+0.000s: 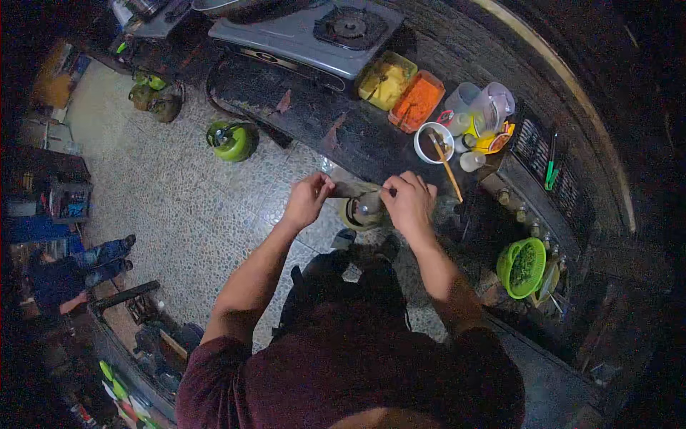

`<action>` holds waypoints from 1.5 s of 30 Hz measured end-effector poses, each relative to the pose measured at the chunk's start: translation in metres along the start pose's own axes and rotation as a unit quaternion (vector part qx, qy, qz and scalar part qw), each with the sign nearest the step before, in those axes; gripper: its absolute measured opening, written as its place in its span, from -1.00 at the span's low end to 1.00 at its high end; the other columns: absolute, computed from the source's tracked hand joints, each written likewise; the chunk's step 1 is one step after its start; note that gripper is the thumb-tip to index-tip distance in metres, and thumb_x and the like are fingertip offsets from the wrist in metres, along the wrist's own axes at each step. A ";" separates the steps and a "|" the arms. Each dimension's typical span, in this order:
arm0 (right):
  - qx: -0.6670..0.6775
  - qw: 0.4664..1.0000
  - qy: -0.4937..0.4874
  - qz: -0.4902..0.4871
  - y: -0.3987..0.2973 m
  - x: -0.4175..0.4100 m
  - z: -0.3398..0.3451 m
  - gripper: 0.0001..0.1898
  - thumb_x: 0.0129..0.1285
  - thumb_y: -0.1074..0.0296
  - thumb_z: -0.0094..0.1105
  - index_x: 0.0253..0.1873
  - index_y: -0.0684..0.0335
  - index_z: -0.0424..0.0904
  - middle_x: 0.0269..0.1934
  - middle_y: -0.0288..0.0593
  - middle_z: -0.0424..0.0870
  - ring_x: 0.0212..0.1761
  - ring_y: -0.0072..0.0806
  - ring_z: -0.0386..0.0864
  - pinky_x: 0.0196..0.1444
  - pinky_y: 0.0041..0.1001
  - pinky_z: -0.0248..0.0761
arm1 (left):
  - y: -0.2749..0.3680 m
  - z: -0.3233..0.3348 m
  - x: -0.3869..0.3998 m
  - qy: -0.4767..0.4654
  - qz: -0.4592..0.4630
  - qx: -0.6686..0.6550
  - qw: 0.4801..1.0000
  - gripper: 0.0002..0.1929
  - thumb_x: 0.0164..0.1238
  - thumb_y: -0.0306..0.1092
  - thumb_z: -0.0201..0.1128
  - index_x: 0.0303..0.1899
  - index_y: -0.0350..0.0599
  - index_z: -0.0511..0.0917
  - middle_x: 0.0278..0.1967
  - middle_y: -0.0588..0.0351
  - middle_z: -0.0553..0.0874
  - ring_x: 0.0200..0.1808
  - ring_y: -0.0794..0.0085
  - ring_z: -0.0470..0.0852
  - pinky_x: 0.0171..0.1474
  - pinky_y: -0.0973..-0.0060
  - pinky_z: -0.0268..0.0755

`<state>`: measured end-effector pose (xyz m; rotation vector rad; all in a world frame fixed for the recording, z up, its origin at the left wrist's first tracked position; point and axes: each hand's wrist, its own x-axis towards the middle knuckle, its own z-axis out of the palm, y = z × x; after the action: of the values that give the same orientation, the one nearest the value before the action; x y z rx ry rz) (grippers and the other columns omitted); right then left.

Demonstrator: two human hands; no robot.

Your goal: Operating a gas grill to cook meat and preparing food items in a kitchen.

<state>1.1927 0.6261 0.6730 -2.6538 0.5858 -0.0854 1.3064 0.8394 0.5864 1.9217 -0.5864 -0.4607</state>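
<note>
My left hand (309, 199) and my right hand (410, 202) are raised in front of me, fingertips pinched. Between them stretches a thin translucent sheet (351, 189), apparently a plastic bag, its edge held from both sides. Beneath it, a rounded pale object (352, 213) shows low down near my feet, partly covered by the sheet. Beyond my right hand, a white bowl (423, 140) of dark sauce stands on the dark counter (316, 126). A wooden-handled utensil (447, 169) leans out of this bowl.
A gas stove (300, 40) sits behind tubs of yellow food (388, 80) and orange food (417, 102). Plastic cups (496, 107) and bottles crowd the bowl. Right are a grill grate (536, 147) and a green basket (521, 268). A green gas cylinder (236, 142) stands on the floor; a person (64, 279) is far left.
</note>
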 end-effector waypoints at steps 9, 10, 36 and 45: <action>0.170 0.974 -0.071 0.134 0.003 0.002 0.047 -0.65 0.22 0.25 0.52 0.03 0.24 0.65 -0.16 -0.01 0.79 -0.13 -0.05 0.77 -0.08 -0.20 0.56 | 0.031 0.037 -0.009 0.043 -0.080 -0.056 0.994 -0.84 0.44 -0.34 0.38 -0.16 -0.27 0.72 -0.35 -0.01 0.79 -0.34 0.32 0.76 -0.19 0.36 0.56; 0.170 0.974 -0.067 0.132 -0.001 0.002 0.048 -0.62 0.23 0.28 0.51 0.09 0.21 0.61 -0.19 -0.02 0.79 -0.16 -0.13 0.78 -0.11 -0.24 0.57 | 0.031 0.039 -0.011 0.040 -0.086 -0.070 0.993 -0.84 0.44 -0.36 0.37 -0.15 -0.28 0.74 -0.29 0.03 0.81 -0.28 0.39 0.75 -0.11 0.39 0.57; 0.551 0.815 -0.029 0.177 -0.009 0.007 0.061 -0.83 0.30 0.52 0.35 -0.06 0.47 0.69 -0.24 -0.09 0.78 -0.37 -0.45 0.74 -0.27 -0.49 0.59 | 0.043 0.041 -0.034 0.156 0.074 0.048 0.984 -0.76 0.21 -0.27 0.51 -0.09 0.00 0.77 -0.11 0.16 0.78 0.07 0.23 0.60 0.30 0.23 0.18; 0.201 0.977 -0.063 -0.043 0.017 -0.010 0.029 -0.78 0.19 0.43 0.42 -0.05 0.16 0.77 -0.03 -0.08 0.69 0.06 -0.17 0.62 0.08 -0.27 0.54 | 0.026 0.028 -0.017 0.088 0.115 0.022 0.989 -0.85 0.30 -0.32 0.45 -0.18 -0.12 0.74 -0.15 0.05 0.79 0.00 0.16 0.67 0.15 0.26 0.40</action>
<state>1.1811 0.6274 0.6396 -2.2704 0.3661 -0.0545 1.2720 0.8193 0.6003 1.8856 -0.6957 -0.1308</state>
